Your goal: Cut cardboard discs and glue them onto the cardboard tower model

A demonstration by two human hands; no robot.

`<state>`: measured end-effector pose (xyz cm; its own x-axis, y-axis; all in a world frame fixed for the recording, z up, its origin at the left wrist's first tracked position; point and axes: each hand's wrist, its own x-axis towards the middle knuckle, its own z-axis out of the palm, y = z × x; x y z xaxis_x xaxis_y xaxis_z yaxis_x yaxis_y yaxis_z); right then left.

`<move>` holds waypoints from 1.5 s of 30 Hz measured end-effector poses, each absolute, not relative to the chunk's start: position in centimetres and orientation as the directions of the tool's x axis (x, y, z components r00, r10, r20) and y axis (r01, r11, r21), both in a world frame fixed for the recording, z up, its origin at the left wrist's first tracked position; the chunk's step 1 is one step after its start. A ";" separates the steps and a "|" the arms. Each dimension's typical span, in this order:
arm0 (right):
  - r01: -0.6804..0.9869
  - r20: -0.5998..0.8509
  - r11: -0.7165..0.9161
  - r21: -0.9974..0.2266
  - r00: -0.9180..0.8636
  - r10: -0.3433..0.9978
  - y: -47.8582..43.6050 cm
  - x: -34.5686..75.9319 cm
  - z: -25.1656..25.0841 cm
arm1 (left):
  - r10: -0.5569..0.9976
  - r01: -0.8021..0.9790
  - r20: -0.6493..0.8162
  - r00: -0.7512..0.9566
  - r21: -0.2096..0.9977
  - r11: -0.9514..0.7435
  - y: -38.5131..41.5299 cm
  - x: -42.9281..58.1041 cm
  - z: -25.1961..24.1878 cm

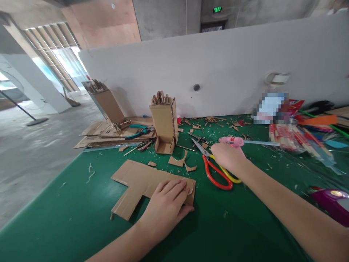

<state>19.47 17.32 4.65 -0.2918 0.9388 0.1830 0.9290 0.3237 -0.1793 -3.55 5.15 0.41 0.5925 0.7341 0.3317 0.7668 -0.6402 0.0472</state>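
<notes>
My left hand (170, 200) rests on a flat, branching piece of brown cardboard (133, 178), fingers close together and thumb at its near right edge. Under those fingertips, partly hidden, is a small cardboard ring (190, 188). My right hand (227, 156) is closed at a pink hot glue gun (231, 141), whose glue stick (260, 143) points out to the right; the fingers are mostly hidden. Beneath and beside that hand lie scissors (218, 176) with one red and one yellow handle, blades slightly apart. Curved cardboard offcuts (177, 160) sit just left of the scissors.
An upright cardboard box (164, 122) holding strips stands behind the cardboard piece. Left of it are teal-handled pliers (139, 131), stacked cardboard sheets (95, 133) and another cardboard box (107, 105). Bagged sticks (289, 138) and a purple device (331, 203) lie right. A white wall (231, 72) bounds the table.
</notes>
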 end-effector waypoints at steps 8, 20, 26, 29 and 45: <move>0.845 0.256 0.421 -0.330 -0.349 0.901 14.6 16.9 7.8 | 0.667 0.747 0.394 0.632 -0.081 -0.659 5.1 -3.3 -0.1; 0.156 0.007 0.098 -0.983 -0.501 0.865 12.6 13.2 3.7 | 0.643 0.755 0.438 0.629 -0.147 -0.639 4.8 -3.3 -0.9; 0.141 0.025 0.100 -0.985 -0.456 0.889 12.4 12.7 1.7 | 0.629 0.742 0.432 0.646 -0.163 -0.650 4.7 -3.2 -0.8; 0.160 -0.033 0.053 -0.986 -0.491 0.871 12.7 12.7 1.3 | 0.634 0.742 0.409 0.656 -0.193 -0.642 4.6 -3.1 -0.7; 0.522 -0.155 0.173 -0.835 -0.524 0.837 13.1 11.2 2.7 | 0.723 0.666 0.063 0.688 -0.448 -0.596 3.0 -0.8 1.0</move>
<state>11.22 13.06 2.73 -0.5243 0.8373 -0.1547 0.5223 0.1728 -0.8350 -0.84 2.98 1.01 0.6884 0.7227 0.0627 0.6664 -0.5958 -0.4483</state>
